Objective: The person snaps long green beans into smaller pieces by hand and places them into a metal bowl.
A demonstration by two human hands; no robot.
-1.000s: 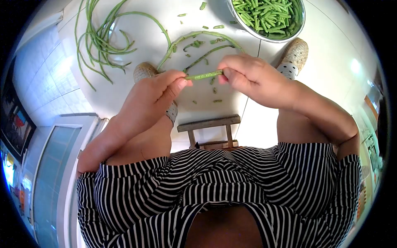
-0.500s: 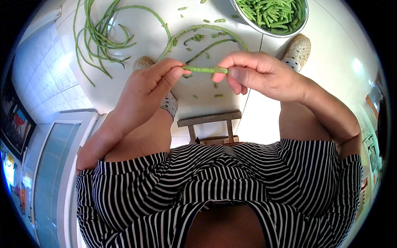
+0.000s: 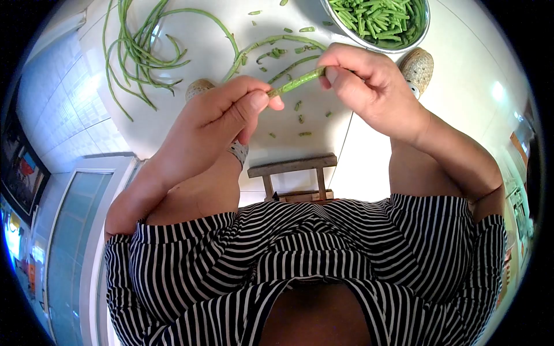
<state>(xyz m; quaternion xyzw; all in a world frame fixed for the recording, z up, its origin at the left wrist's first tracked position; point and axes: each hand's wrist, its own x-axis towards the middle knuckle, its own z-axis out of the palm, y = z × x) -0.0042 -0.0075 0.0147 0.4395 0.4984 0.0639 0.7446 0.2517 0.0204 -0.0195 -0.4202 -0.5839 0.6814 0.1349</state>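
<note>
A short piece of green bean (image 3: pixel 299 82) is stretched between my two hands above the floor, tilted up to the right. My left hand (image 3: pixel 222 112) pinches its lower left end between thumb and fingers. At the upper right end, my right hand (image 3: pixel 369 86) grips it with thumb and forefinger. Below the hands, on the floor, lies a long bean (image 3: pixel 271 40) in a curve, with several small bean scraps (image 3: pixel 277 53) about it. A bundle of long beans (image 3: pixel 135 52) is heaped at the upper left.
A metal bowl (image 3: pixel 426 29) of cut bean pieces (image 3: pixel 375 20) stands at the top right, near my right shoe (image 3: pixel 416 69). A small wooden stool (image 3: pixel 291 165) is between my legs. At the left is a white-framed door or panel (image 3: pixel 81 230).
My right hand has moved up and turned, so the bean piece has gone from level to tilted. A small scrap now shows on the floor below my right hand.
</note>
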